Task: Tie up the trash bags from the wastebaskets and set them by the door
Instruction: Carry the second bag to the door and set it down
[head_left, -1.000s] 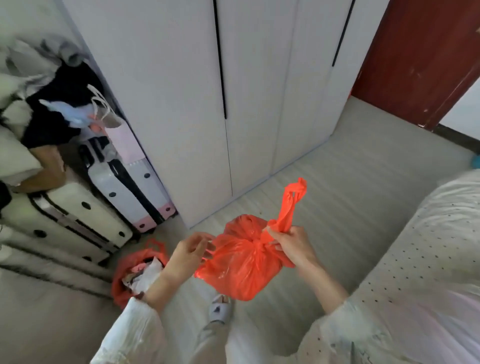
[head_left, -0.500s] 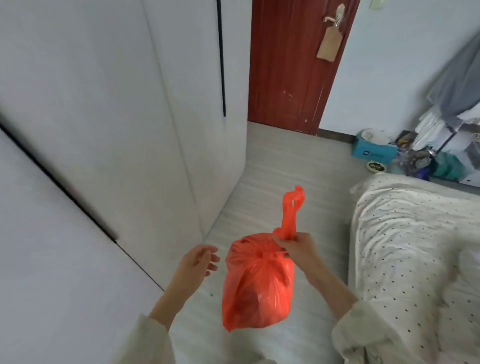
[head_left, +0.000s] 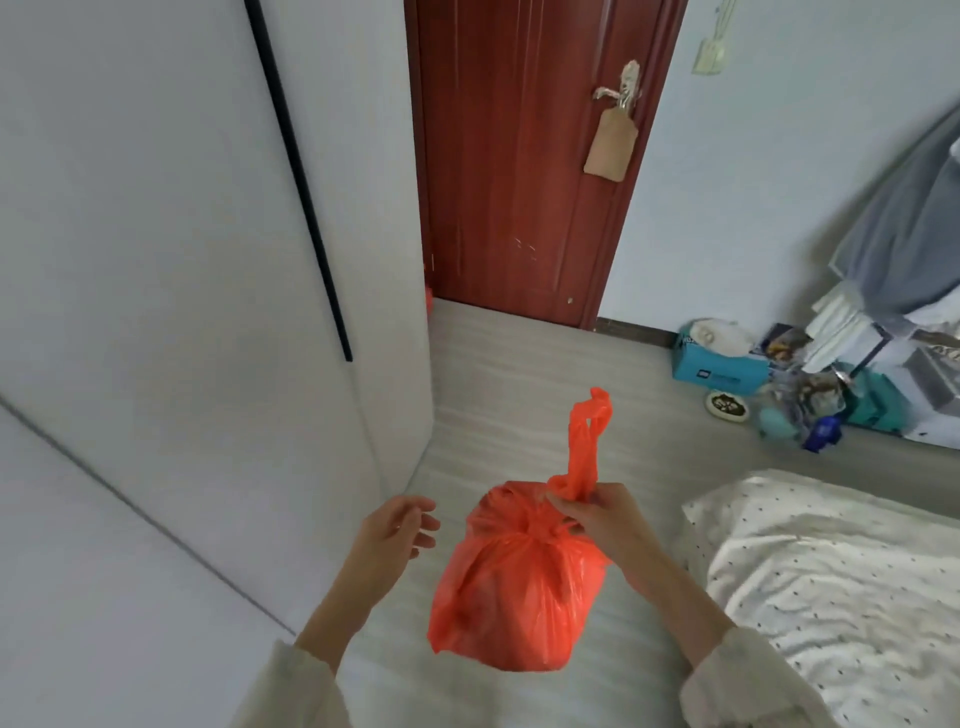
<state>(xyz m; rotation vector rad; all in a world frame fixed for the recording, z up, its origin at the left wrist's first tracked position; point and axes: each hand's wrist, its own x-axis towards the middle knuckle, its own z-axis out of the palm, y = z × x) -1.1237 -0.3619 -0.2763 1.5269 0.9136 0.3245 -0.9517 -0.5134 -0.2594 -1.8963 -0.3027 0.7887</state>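
Note:
A full orange trash bag (head_left: 514, 597) hangs in the air in front of me, knotted at its neck. My right hand (head_left: 597, 519) grips the bag's twisted handles just above the knot, and their ends stick up past my fingers. My left hand (head_left: 395, 530) floats empty to the left of the bag, fingers loosely spread, not touching it. The dark red door (head_left: 524, 166) stands closed straight ahead across the floor. A bit of something orange (head_left: 429, 299) shows at the door's lower left corner, mostly hidden by the wardrobe.
A white wardrobe (head_left: 182, 260) fills the left side. A bed with a dotted sheet (head_left: 841, 587) lies at the right. Boxes and clutter (head_left: 779, 374) sit along the far right wall. A strip of grey floor (head_left: 519, 374) runs between wardrobe and bed to the door.
My view has swung from the suitcases and the second bag on the floor toward the door. My left hand let go of the bag, which now hangs from my right hand alone.

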